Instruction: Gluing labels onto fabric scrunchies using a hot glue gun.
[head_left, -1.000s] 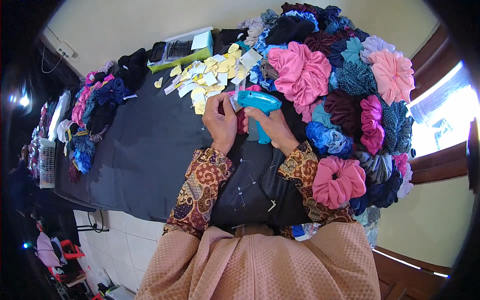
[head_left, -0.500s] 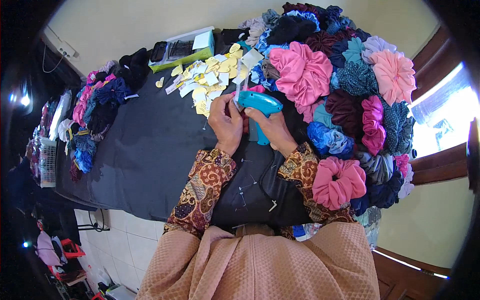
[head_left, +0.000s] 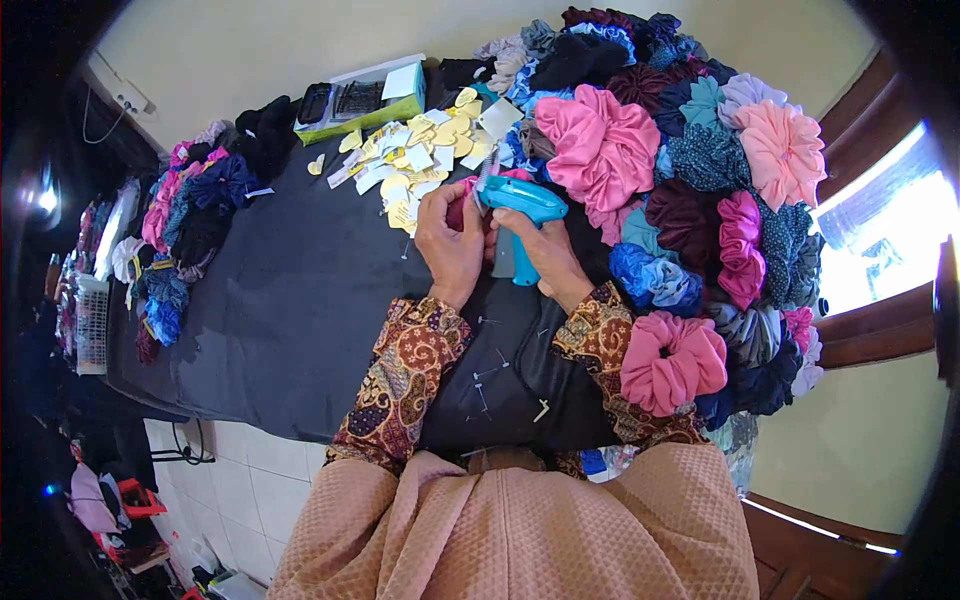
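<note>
In my right hand is a teal tagging gun, its handle gripped and its front end pointing left. A clear strip of fasteners stands up from the gun's front. My left hand pinches a magenta scrunchie right at the gun's tip, and more of that fabric shows behind the gun. Whether the needle is through the fabric is hidden by the fingers. Just beyond both hands lies a pile of yellow and white paper tags.
A large heap of scrunchies covers the table's right side; a smaller heap lies far left. Behind the tags is an open box with dark contents. Loose plastic fasteners and a black cord lie near me on the black cloth.
More of the magenta scrunchie shows between my left fingers now. The tagging gun has tipped slightly and stays at the fabric. Both hands remain in nearly the same place.
</note>
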